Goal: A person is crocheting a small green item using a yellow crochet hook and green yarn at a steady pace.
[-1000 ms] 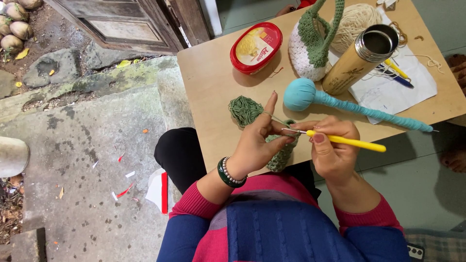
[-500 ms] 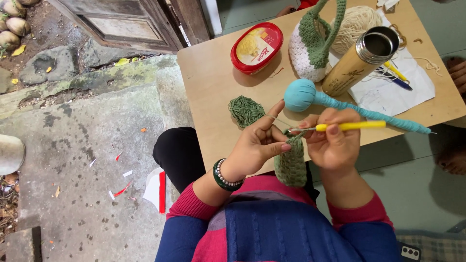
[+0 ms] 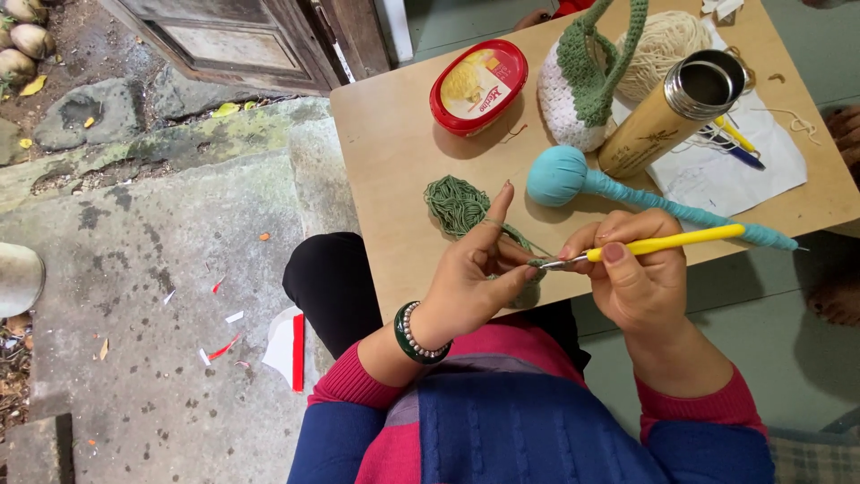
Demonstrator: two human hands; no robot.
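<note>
Small green crochet piece (image 3: 534,269) pinched by left hand (image 3: 475,278), forefinger raised; yellow-handled hook (image 3: 663,242) gripped by right hand (image 3: 640,278), tip in stitch. Green yarn heap (image 3: 457,202) at 11 o'clock: much unworked, piece judged early.

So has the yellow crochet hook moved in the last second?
Yes. The yellow crochet hook has tilted up, its handle end now nearer the teal piece on the table.

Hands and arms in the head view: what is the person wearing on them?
Both hands are bare, left hand and right hand. The sleeves are dark blue with magenta-pink cuffs. A dark green band with a row of pale beads circles the left wrist. The fingernails look dark-painted.
</note>
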